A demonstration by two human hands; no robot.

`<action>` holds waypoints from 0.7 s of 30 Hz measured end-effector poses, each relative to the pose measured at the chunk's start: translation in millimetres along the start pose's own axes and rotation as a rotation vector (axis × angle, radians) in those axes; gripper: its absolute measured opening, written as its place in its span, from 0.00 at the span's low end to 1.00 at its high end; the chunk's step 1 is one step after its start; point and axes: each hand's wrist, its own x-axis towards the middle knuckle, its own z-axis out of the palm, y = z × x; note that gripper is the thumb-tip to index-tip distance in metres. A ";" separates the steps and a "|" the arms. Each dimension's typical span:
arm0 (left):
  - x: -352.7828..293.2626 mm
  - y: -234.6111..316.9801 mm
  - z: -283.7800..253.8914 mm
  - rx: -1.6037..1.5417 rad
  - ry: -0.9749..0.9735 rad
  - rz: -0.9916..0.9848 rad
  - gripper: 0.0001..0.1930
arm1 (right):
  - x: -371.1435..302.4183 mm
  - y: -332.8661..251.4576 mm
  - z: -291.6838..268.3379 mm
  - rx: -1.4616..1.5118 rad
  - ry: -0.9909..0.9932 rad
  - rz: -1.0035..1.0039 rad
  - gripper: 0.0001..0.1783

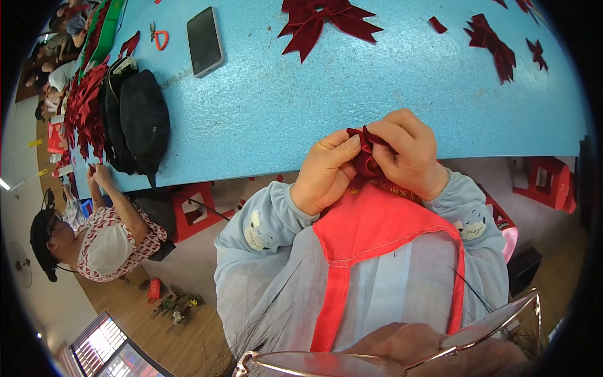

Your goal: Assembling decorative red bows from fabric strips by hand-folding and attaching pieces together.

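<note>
Close to my chest, at the table's near edge, both hands grip one piece of dark red velvet ribbon, folded into loops. My left hand pinches its left side between thumb and fingers. On the other side my right hand has its fingers curled over the upper right of the ribbon. Most of the folded part is hidden behind the fingers. A finished-looking dark red velvet bow with pointed tails lies farther up the table.
On the blue table lie a phone, orange-handled snips, a black bag and a heap of red ribbon pieces. More bows rest at right. A co-worker sits at left; red stools stand below.
</note>
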 end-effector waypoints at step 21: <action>32.3 24.5 -15.6 0.044 -0.055 -0.190 0.14 | 15.0 40.8 -21.0 -0.328 -0.282 -0.302 0.22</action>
